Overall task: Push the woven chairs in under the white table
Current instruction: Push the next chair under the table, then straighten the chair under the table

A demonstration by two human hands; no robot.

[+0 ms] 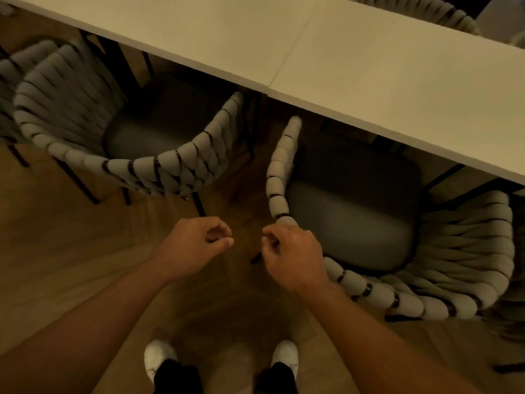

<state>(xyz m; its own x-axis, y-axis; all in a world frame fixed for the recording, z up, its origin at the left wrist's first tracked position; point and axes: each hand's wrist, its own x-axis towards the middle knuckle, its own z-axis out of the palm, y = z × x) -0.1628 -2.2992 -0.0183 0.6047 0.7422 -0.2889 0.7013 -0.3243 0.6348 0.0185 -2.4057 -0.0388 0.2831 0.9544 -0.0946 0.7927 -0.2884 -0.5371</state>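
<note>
A long white table [355, 66] runs across the top of the head view. Two woven chairs with grey seat cushions stand at its near edge. The left chair [170, 166] has its seat partly under the tabletop. The right chair [426, 294] stands turned at an angle, its seat mostly out from under the table. My right hand [292, 257] lies over the rim of the right chair's curved back, fingers curled on it. My left hand [196, 243] hovers over the floor between the chairs, fingers loosely curled, holding nothing.
The floor [85, 265] is wood. My two feet in white shoes [159, 356] stand at the bottom. Another woven chair [426, 9] shows beyond the table's far side, and part of one more at the far left [8, 81].
</note>
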